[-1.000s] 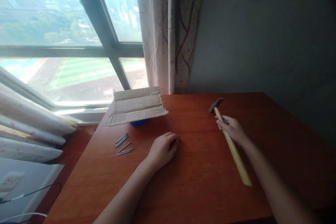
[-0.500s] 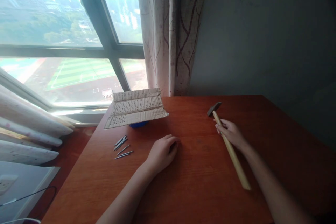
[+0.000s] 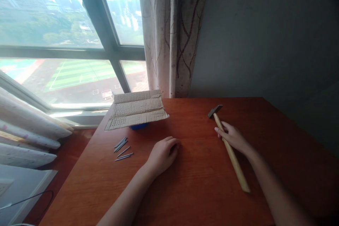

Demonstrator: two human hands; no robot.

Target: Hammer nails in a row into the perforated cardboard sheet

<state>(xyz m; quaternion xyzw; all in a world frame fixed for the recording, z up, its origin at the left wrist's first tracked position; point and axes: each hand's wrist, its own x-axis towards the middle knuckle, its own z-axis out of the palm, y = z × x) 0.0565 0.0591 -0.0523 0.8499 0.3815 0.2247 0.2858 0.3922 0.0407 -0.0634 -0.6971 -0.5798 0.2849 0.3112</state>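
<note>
From where I stand, the person's right hand point(image 3: 233, 137) has hold of a hammer point(image 3: 233, 159) with a dark metal head and a long, pale wooden handle. Its fingers are wrapped around the upper handle, just below the head, with the thumb laid across it. The head points away toward the far edge of the reddish-brown wooden table point(image 3: 196, 183), the butt back toward the person. I can't tell whether the hammer touches the tabletop.

The left hand point(image 3: 162, 153) rests on the wood, fingers curled and pressed together; whether they close on anything I can't make out. To its left lie several slim grey metal nails point(image 3: 123, 152), some bunched, others apart nearer the person. Behind them, a creased tan cardboard sheet dotted with small holes point(image 3: 138, 107) sits tilted over a blue object point(image 3: 138, 126), mostly hidden.

Compared with a second ago, hardly anything has changed. The hammer is in the same grip, though the thumb now shows more plainly; the left hand and nails keep their places. The view has shifted slightly, so that the white wall socket point(image 3: 4, 188) at lower left is now cut by the edge.
</note>
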